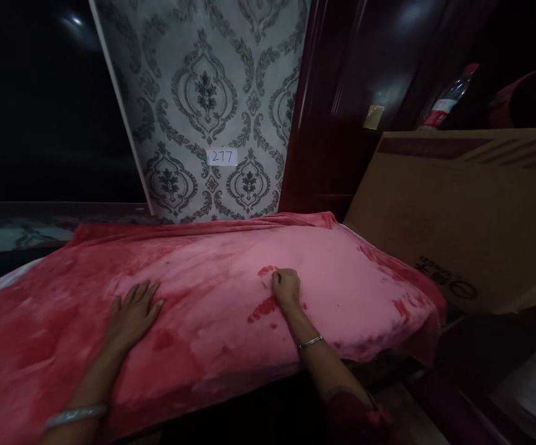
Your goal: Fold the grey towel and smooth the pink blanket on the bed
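A plush pink-red blanket (323,266) lies spread over a long raised surface, its pile showing lighter and darker patches. My left hand (131,315) rests palm down on the left part of it, fingers spread. Farther right, my right hand (287,288) is closed in a fist against the blanket, beside some dark red marks in the pile. Whatever its fingers hold, if anything, is hidden. Each wrist wears a silvery bracelet.
A big cardboard box (472,216) stands beyond the right end, with a red-capped plastic bottle (444,105) behind its top edge. Patterned wallpaper (207,93) with a paper label (222,156) reading 277, and a dark red door (342,93), are behind. A large black screen-like panel (40,111) is at left.
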`<state>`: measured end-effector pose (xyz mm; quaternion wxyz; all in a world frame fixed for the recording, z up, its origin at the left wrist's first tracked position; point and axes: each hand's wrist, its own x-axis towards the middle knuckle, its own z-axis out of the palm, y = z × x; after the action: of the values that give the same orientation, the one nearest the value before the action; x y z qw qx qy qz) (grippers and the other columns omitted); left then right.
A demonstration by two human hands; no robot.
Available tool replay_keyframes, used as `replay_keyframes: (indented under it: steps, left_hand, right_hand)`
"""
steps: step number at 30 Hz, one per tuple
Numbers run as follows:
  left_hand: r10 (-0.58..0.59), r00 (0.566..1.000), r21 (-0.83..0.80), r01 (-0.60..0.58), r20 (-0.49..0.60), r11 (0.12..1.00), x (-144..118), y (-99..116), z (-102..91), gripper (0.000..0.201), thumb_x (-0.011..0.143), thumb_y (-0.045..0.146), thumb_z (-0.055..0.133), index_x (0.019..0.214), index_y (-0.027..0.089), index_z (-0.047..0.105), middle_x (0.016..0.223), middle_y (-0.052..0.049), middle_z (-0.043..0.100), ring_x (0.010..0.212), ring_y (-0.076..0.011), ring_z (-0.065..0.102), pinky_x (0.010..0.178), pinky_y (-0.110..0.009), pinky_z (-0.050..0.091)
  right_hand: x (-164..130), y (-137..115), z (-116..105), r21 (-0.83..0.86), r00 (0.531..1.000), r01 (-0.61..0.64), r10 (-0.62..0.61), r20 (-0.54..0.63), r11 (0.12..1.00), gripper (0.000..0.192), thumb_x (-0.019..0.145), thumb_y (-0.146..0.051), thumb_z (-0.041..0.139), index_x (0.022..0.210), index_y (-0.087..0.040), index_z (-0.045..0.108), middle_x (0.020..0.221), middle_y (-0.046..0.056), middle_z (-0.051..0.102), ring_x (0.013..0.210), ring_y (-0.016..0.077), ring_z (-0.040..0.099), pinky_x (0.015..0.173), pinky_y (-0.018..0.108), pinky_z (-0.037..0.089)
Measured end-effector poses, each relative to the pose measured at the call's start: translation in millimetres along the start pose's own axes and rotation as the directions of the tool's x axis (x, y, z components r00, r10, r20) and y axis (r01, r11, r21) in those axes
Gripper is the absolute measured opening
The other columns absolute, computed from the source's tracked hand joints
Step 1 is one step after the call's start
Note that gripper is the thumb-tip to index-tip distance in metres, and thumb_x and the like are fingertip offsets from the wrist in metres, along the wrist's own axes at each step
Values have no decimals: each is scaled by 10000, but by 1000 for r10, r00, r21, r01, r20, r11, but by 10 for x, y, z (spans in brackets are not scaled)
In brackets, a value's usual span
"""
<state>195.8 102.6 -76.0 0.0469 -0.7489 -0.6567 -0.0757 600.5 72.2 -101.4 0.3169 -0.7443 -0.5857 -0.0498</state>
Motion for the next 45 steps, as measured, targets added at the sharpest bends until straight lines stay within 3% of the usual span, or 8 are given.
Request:
replay_keyframes:
  steps: [12, 18, 23, 27, 32, 36, 39, 45]
  left_hand:
    - [5, 1000, -19, -5, -3, 1000, -13, 11, -20, 649, 978, 429, 261, 1556, 164, 396, 1633, -127, 345, 1521, -322, 273, 1217, -584, 219]
    - [11, 1000, -8, -11, -6, 1000, -7, 14, -32, 645, 974, 429, 268, 1553, 179, 403, 1627, -128, 359, 1513, -312, 294, 1214, -571, 233]
    - [19, 1000, -30, -20, -23, 999, -9, 33, -54, 652, 974, 419, 249, 1541, 146, 420, 1622, -155, 357, 1506, -340, 298, 1203, -611, 234]
    - [12, 1000, -30, -13, -19, 999, -14, 50, -63, 642, 973, 413, 263, 1543, 162, 420, 1619, -147, 369, 1505, -333, 302, 1212, -601, 225]
    - [19, 1000, -10, -19, -6, 1000, -12, 53, -58, 667, 983, 430, 206, 1557, 142, 387, 1638, -144, 331, 1511, -332, 286, 1209, -605, 220]
    - [23, 1000, -9, -23, -7, 1000, 1, 35, -37, 670, 977, 442, 214, 1559, 160, 390, 1632, -139, 345, 1510, -329, 292, 1215, -587, 213]
    - [20, 1000, -22, -20, -6, 1000, 10, 38, -38, 675, 967, 450, 237, 1555, 160, 399, 1626, -147, 356, 1504, -340, 303, 1208, -597, 220]
    - [9, 1000, -15, -9, 5, 1000, -3, 77, -68, 700, 963, 453, 201, 1555, 126, 386, 1637, -143, 336, 1504, -355, 295, 1197, -622, 218]
  right_hand:
    - [-15, -70, -39, 26, 999, -25, 24, 41, 999, 437, 927, -174, 422, 1270, -136, 691, 1291, 133, 677, 1208, 253, 565, 1083, 381, 394]
    - [-203, -561, -183, -18, 975, 27, -22, 219, 999, 604, 971, -339, 497, 1519, -95, 431, 1607, 201, 346, 1488, 340, 300, 1188, 546, 251]
    - [-777, -1214, -149, 247, 781, 446, -509, 363, 860, 682, 1000, -486, 461, 1573, -140, 329, 1649, 143, 279, 1537, 278, 197, 1238, 527, 174]
    - [-968, -1319, -14, 346, 662, 509, -615, 427, 788, 718, 993, -613, 422, 1575, -202, 336, 1644, 101, 307, 1532, 272, 218, 1233, 541, 193]
    - [-479, -629, -129, 72, 780, 397, -378, 499, 915, 612, 1000, -528, 481, 1552, -277, 396, 1657, 69, 268, 1541, 309, 179, 1221, 595, 148]
    - [-151, 303, -599, -264, 897, 9, 109, 427, 964, 547, 1024, -406, 467, 1554, -298, 386, 1659, 42, 275, 1536, 271, 208, 1213, 532, 213]
    - [-81, 803, -987, -388, 905, -209, 328, 272, 898, 511, 1036, -237, 325, 1515, -97, 437, 1593, 245, 343, 1485, 382, 303, 1121, 659, 282]
    - [-80, 331, -909, -318, 953, -64, 153, 263, 946, 510, 1009, -205, 373, 1491, -57, 448, 1565, 270, 376, 1455, 357, 348, 1127, 571, 325]
